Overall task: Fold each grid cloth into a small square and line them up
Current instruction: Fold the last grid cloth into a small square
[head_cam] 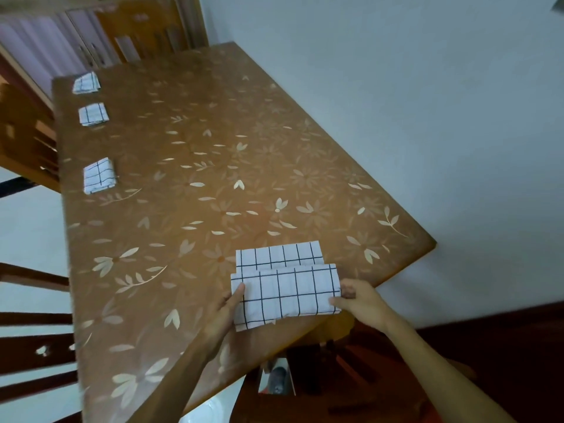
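A white grid cloth [283,285] lies at the near edge of the brown flowered table [213,166], folded into a long band with its near flap lifted over the far layer. My left hand [227,309] pinches the band's left end, thumb on top. At the right end, my right hand [355,296] grips the flap between thumb and fingers. Three small folded grid squares lie in a line along the table's left edge: the near square [99,175], the middle square [93,113] and the far square [86,83].
A pale wall [427,102] runs along the table's right side. Dark wooden chair backs [30,331] stand at the left edge, more chairs and a cabinet [137,29] at the far end. Under the near corner sit a box [276,380] and a dark floor.
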`<move>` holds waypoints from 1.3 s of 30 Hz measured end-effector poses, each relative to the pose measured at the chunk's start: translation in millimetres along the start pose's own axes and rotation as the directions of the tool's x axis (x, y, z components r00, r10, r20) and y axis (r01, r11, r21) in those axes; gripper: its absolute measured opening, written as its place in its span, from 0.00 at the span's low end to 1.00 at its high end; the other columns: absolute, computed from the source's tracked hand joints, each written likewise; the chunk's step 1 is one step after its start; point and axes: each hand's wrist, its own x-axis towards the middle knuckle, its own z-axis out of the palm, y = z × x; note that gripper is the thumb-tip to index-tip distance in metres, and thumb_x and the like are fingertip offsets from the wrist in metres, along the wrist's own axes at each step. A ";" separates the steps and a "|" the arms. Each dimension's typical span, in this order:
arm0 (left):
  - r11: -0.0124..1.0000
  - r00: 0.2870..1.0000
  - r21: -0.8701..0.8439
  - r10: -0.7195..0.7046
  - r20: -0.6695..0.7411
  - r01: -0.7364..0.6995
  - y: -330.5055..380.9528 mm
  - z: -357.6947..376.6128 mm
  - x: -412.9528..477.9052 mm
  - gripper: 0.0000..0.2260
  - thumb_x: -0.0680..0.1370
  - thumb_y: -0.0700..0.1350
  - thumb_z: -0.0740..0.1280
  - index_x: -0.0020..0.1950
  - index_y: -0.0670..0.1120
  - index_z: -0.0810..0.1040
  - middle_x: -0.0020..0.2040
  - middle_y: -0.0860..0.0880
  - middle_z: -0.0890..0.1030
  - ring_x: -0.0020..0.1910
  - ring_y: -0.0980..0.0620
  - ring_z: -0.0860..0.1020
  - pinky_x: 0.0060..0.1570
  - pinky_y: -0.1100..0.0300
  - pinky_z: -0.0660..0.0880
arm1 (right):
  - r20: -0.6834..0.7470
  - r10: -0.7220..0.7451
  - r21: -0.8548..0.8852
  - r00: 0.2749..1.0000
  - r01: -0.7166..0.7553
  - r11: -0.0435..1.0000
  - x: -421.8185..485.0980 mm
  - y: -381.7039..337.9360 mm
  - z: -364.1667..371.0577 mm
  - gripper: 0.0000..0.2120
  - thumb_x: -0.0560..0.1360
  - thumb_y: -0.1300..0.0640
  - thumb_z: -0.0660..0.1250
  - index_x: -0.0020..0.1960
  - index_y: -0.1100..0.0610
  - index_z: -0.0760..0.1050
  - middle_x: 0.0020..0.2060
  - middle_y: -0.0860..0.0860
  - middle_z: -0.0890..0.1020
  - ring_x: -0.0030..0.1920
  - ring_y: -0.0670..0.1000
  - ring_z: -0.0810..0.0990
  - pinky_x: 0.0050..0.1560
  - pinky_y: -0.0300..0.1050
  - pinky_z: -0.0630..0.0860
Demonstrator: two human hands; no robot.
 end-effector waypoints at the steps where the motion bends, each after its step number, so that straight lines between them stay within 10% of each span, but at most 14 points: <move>1: 0.999 0.999 0.037 0.025 -0.027 -0.024 1.3 1.3 -1.6 0.15 0.78 0.58 0.68 0.58 0.51 0.82 0.53 0.50 0.86 0.54 0.50 0.83 0.59 0.49 0.77 | -0.039 0.013 0.015 0.999 -0.012 1.000 3.8 0.8 2.5 0.10 0.76 0.61 0.71 0.56 0.54 0.81 0.50 0.47 0.86 0.51 0.46 0.84 0.57 0.45 0.80; 7: 0.939 0.966 0.328 0.176 -0.189 -0.107 -14.4 -15.7 5.1 0.21 0.71 0.64 0.72 0.57 0.53 0.80 0.44 0.55 0.87 0.49 0.59 0.83 0.52 0.56 0.80 | -0.216 0.080 0.181 0.973 -0.041 0.983 27.5 -4.9 16.0 0.07 0.77 0.62 0.69 0.55 0.55 0.79 0.52 0.51 0.82 0.53 0.51 0.81 0.46 0.40 0.77; 11: 0.904 0.981 0.413 0.166 -0.103 -0.110 -23.9 -25.0 11.5 0.17 0.72 0.43 0.77 0.56 0.54 0.76 0.40 0.56 0.87 0.44 0.59 0.84 0.48 0.56 0.82 | -0.231 0.099 0.236 0.968 -0.043 0.971 43.4 -11.3 20.9 0.18 0.78 0.57 0.69 0.67 0.55 0.75 0.59 0.51 0.80 0.61 0.52 0.78 0.60 0.51 0.77; 14: 0.890 0.972 0.442 0.190 -0.136 -0.112 -28.7 -27.8 20.0 0.19 0.73 0.38 0.75 0.53 0.58 0.74 0.43 0.49 0.86 0.48 0.49 0.85 0.47 0.51 0.83 | -0.146 0.114 0.246 0.983 -0.075 0.966 45.5 -14.5 24.1 0.22 0.77 0.55 0.71 0.69 0.50 0.70 0.58 0.45 0.79 0.57 0.44 0.78 0.51 0.37 0.76; 24: 0.830 0.961 0.548 0.227 -0.156 -0.107 -40.4 -36.9 63.3 0.22 0.74 0.53 0.71 0.63 0.69 0.68 0.47 0.55 0.85 0.47 0.52 0.85 0.41 0.42 0.83 | -0.194 0.233 0.043 0.953 -0.229 0.972 47.1 10.2 23.7 0.27 0.78 0.59 0.69 0.74 0.55 0.64 0.51 0.50 0.81 0.52 0.50 0.79 0.48 0.40 0.73; 31: 0.579 0.923 0.802 0.371 -0.098 -0.147 -25.8 -18.6 53.2 0.21 0.80 0.53 0.65 0.71 0.63 0.63 0.46 0.55 0.81 0.39 0.54 0.80 0.35 0.52 0.80 | -0.265 0.225 -0.067 0.938 -0.251 0.966 48.7 14.8 29.7 0.26 0.77 0.60 0.68 0.74 0.55 0.65 0.47 0.49 0.81 0.50 0.49 0.80 0.52 0.46 0.78; 35: 0.417 0.847 0.877 0.532 -0.024 -0.238 -27.6 -13.7 55.3 0.16 0.80 0.49 0.66 0.67 0.53 0.73 0.66 0.53 0.73 0.52 0.51 0.79 0.40 0.54 0.81 | -0.343 0.164 -0.183 0.925 -0.237 0.954 42.0 14.8 41.9 0.24 0.77 0.59 0.65 0.72 0.52 0.65 0.45 0.46 0.81 0.46 0.48 0.80 0.41 0.43 0.78; 39: 0.208 0.738 0.929 0.668 0.094 -0.307 -33.3 -6.4 62.8 0.16 0.80 0.50 0.60 0.63 0.46 0.79 0.66 0.44 0.76 0.60 0.42 0.75 0.50 0.46 0.80 | -0.427 -0.057 -0.517 0.902 -0.192 0.834 38.0 20.3 57.4 0.21 0.75 0.55 0.65 0.67 0.55 0.68 0.54 0.53 0.77 0.54 0.53 0.76 0.54 0.51 0.78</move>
